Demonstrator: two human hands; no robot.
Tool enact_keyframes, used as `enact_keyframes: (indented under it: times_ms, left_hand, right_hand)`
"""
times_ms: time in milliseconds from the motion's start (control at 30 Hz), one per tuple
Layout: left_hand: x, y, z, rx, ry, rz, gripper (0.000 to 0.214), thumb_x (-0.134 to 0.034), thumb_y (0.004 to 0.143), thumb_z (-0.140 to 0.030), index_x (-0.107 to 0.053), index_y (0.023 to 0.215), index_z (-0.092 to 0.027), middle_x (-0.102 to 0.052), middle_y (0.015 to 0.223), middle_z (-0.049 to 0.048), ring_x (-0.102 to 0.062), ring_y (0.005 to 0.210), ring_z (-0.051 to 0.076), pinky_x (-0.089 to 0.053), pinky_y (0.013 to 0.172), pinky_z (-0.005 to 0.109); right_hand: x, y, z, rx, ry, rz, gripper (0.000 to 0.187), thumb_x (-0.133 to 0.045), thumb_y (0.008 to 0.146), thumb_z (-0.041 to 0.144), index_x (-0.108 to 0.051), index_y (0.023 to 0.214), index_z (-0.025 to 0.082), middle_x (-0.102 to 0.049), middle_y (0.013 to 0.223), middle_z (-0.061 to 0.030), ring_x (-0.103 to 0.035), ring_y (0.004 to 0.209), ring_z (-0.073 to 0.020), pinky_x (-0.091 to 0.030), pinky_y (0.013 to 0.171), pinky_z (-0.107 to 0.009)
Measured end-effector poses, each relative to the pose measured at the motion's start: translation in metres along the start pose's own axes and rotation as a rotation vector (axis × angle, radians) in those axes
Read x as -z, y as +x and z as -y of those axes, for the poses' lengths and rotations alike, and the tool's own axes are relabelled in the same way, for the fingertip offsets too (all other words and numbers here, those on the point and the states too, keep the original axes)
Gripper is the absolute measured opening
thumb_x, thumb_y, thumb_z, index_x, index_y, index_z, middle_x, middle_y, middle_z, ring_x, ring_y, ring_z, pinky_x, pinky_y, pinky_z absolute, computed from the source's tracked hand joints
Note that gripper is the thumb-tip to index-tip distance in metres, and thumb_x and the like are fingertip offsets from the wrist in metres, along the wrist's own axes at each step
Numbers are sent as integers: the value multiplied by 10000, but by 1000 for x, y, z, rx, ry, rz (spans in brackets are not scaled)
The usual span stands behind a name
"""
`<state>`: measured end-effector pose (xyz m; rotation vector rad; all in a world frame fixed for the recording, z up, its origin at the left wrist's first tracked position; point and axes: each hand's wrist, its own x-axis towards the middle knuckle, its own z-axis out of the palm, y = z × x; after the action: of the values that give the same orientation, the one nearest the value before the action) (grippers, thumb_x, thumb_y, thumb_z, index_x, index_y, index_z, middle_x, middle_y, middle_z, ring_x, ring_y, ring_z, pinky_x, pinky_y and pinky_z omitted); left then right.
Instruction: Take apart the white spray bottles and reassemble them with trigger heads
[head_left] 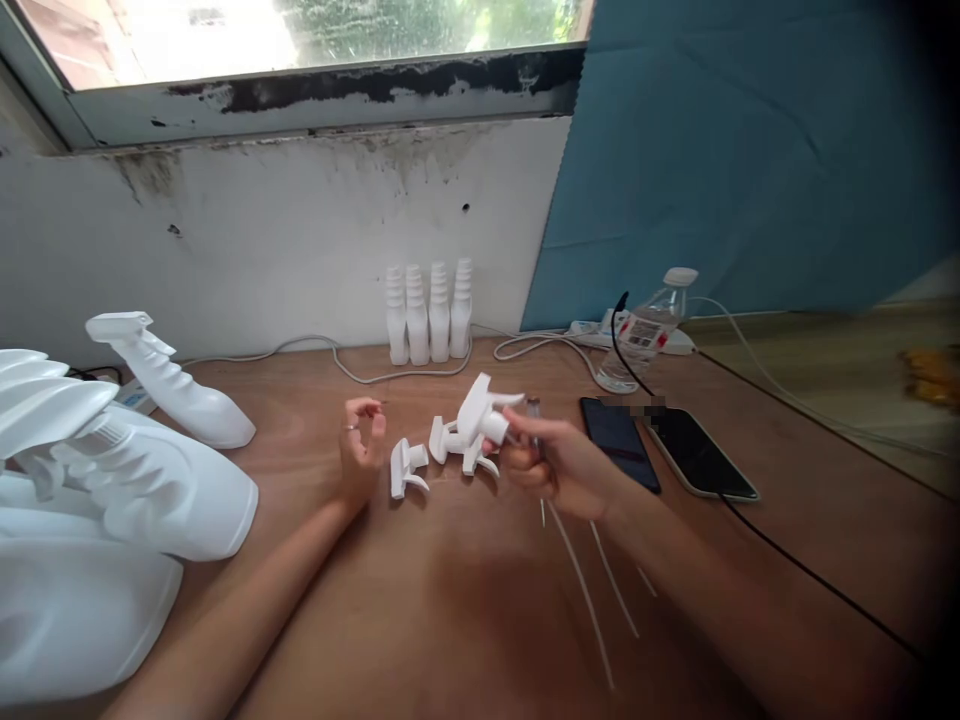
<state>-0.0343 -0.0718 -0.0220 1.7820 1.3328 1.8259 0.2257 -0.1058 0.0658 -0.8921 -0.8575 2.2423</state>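
Head view: smooth white plastic sprayer, curved lever.

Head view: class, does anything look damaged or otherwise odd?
Yes, at the top: the grey metal window frame has ragged black patches, like worn paint, and the white wall beneath shows dark stains. The white plastic trigger head beside the left hand looks intact.

On the table, spray bottles lie left, phones right — trigger heads between, a bottle row behind.
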Motion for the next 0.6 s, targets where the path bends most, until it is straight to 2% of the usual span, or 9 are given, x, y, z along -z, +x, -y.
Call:
enact_keyframes:
  times_ms: [67, 100, 167, 233, 333, 433, 533, 600]
  left_hand:
    - [13, -25, -20, 29, -16, 96, 161, -505, 922, -377, -547, 967, -228, -563, 883, 35, -556, 812, 181, -450, 798, 302]
    - [17, -36, -29, 64, -53, 180, 162, -512, 920, -386, -543, 972, -236, -560, 820, 19, -546, 721, 166, -446, 712, 281]
    - [21, -52, -44, 151, -169, 369, 217, -524, 914, -424, -522, 1039, -247, -537, 729, -5, -506, 602, 142, -397, 590, 250]
    - [19, -60, -54, 248, -276, 491, 307, -529, 907, -469, -494, 1113, -245, -497, 670, -23, -465, 544, 124, -350, 530, 233]
    - [13, -62, -58, 405, -393, 509, 352, -542, 899, -498, -464, 1124, -238, -444, 603, -55, -414, 462, 96, -322, 466, 210]
    - [8, -59, -55, 531, -494, 502, 369, -594, 876, -483, -432, 1101, -240, -446, 599, -74, -443, 418, 85, -343, 417, 191]
    - [6, -57, -53, 619, -551, 496, 469, -657, 827, -485, -423, 1148, -237, -504, 718, -52, -458, 410, 67, -356, 376, 183]
    - [5, -57, -53, 656, -561, 554, 542, -685, 793, -507, -435, 1180, -220, -547, 806, -17, -455, 427, 56, -351, 363, 178]
  right_hand:
    - [2, 7, -22, -107, 46, 57, 491, -651, 793, 511, -626, 876, 28, -167, 573, 96, -72, 452, -9, -53, 366, -128]
    - [2, 10, -31, -143, 61, 66, 491, -644, 800, 503, -629, 884, 20, -174, 572, 95, -87, 452, -8, -67, 368, -120]
    - [0, 12, -45, -221, 80, 71, 469, -593, 844, 478, -631, 894, 12, -188, 575, 88, -115, 453, -12, -100, 372, -107]
    - [-3, 13, -53, -333, 87, 96, 457, -523, 895, 455, -631, 889, 10, -199, 582, 79, -140, 454, -16, -137, 379, -100]
    - [-5, 13, -60, -465, 97, 137, 459, -521, 907, 448, -628, 893, 1, -225, 603, 67, -195, 465, -15, -197, 408, -97]
    - [-3, 15, -64, -475, 133, 150, 460, -600, 865, 440, -627, 924, -15, -267, 635, 52, -260, 497, -17, -246, 445, -107]
    - [-1, 16, -67, -468, 127, 165, 462, -632, 843, 429, -636, 938, -23, -308, 664, 34, -297, 535, -30, -281, 474, -127]
    - [0, 17, -69, -476, 93, 170, 459, -648, 829, 432, -645, 912, -20, -325, 671, 24, -311, 548, -37, -289, 482, -141]
